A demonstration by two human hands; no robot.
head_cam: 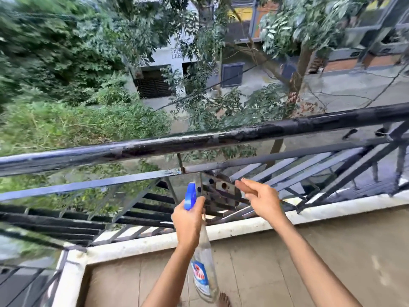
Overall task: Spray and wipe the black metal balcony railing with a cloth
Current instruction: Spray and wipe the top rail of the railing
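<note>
The black metal balcony railing (199, 141) runs across the view from lower left to upper right, and its top rail looks wet and shiny. My left hand (188, 222) grips the neck of a clear spray bottle (204, 269) with a blue trigger head, held below the top rail with its nozzle toward the bars. My right hand (261, 199) hovers just right of the bottle with straight fingers, holding nothing, close to the lower bars. No cloth is in view.
A white concrete curb (221, 231) carries the railing at the balcony floor's edge. The tiled floor (265, 262) lies below my arms, with a bare foot (224, 300) at the bottom. Beyond the railing are trees, bushes and a street far below.
</note>
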